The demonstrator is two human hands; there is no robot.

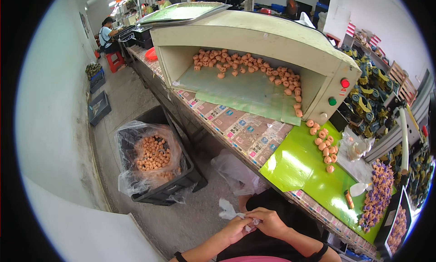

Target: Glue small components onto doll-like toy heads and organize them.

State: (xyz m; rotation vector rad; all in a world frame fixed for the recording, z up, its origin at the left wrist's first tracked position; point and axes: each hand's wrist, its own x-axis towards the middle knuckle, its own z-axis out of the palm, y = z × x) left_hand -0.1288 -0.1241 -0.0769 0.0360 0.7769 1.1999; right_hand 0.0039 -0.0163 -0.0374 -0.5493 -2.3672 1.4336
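One crumpled white sheet point(227, 209), six o'clock — apparently being bunched or wiped with.
Left hand point(235, 230) and right hand point(270, 223) pinch it, fingers closed; any reach elsewhere calls for loosening.

White walls point(54, 125), grey floor point(177, 221)

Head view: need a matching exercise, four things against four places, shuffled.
Things:
1. white scrap
2. red button
3. black crate
4. squeeze bottle

Places:
A. on the floor, with clear plastic in it
B. beside the purple-and-peach pile
C. in the fingers of the left hand and right hand
D. above the green button

Pairs: 1-C, 2-D, 3-A, 4-B.
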